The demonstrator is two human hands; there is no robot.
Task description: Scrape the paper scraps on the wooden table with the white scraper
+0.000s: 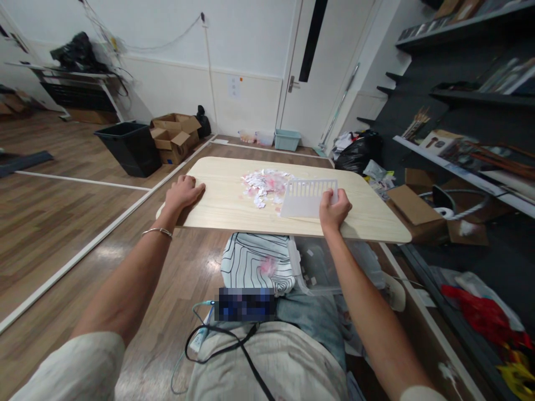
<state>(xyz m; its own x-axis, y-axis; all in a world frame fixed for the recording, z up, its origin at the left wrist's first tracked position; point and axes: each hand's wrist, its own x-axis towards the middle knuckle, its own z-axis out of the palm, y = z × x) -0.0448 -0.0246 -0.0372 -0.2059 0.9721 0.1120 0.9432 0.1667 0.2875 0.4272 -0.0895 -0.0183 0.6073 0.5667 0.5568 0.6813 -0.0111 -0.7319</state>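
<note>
On the pale wooden tabletop (221,209), my left hand (184,194) rests near the left end, palm down with the thumb stretched out and nothing held. My right hand (335,209) grips the right side of a flat white plastic plate (303,203) with a row of slots along its far edge. The plate's left edge borders a pile of white and pink paper scraps (267,184). Below the tabletop's near edge, a clear plastic bin (321,267) holds a few scraps. Beside it lies white cloth with black lines (254,262) and a pink patch.
A phone-like device (244,304), its screen blurred, lies on my lap with a cable and black strap. A black bin (131,147) and cardboard boxes (175,136) stand at the far left. An open carton (422,206) and dark shelves flank the right; a teal basket (287,140) sits near the door.
</note>
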